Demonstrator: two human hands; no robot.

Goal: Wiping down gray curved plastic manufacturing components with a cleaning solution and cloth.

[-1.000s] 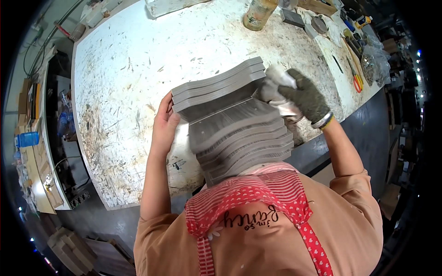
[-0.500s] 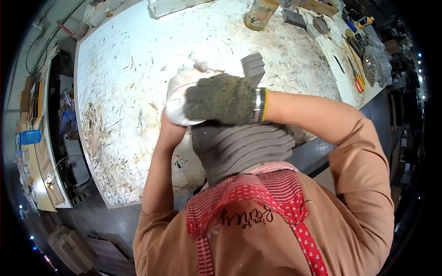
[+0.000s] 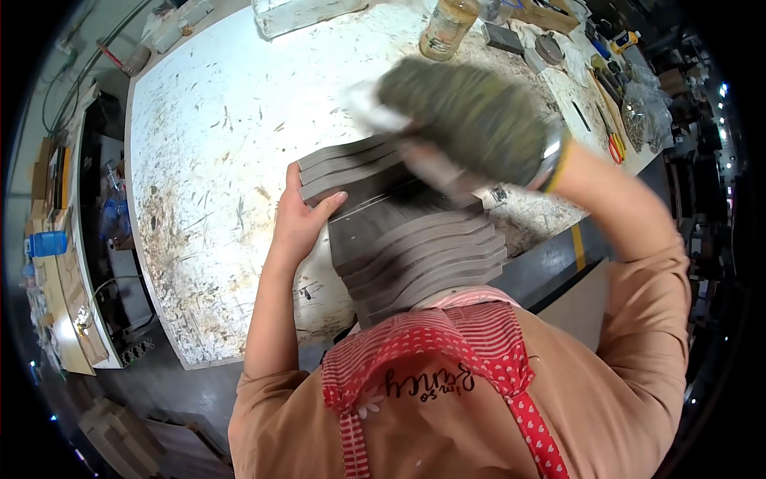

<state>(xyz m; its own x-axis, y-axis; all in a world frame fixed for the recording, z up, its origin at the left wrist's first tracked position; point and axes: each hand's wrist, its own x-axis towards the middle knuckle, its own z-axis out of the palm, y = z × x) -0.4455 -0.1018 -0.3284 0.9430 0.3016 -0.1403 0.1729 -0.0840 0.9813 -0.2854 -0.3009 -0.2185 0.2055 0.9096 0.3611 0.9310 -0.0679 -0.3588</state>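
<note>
My bare left hand (image 3: pixel 302 219) grips the left end of a few dark grey, wavy-edged slabs (image 3: pixel 335 169), thumb on the near side and a finger round the end. My right hand (image 3: pixel 471 120), in a dark green knitted glove with a yellow cuff, is smeared by motion above their right end. It holds a white cloth (image 3: pixel 373 108), which shows on both sides of the glove. Nearer my body, a stack of similar wavy grey slabs (image 3: pixel 423 255) lies close against my apron. The glove and cloth hide the right end of the held slabs.
The white worktable (image 3: pixel 215 199) is stained and scratched. Toward the back stand a pale block (image 3: pixel 307 16) and a jar (image 3: pixel 449 30). At the right lie red-handled pliers (image 3: pixel 614 148), a dark block (image 3: pixel 503 37) and a plastic bag (image 3: pixel 645 112). A shelf (image 3: pixel 104 263) stands at the left.
My right hand has swept right and away from my body with the white cloth, off the slabs' left end. My left hand, hidden behind the cloth before, now shows on the slabs.
</note>
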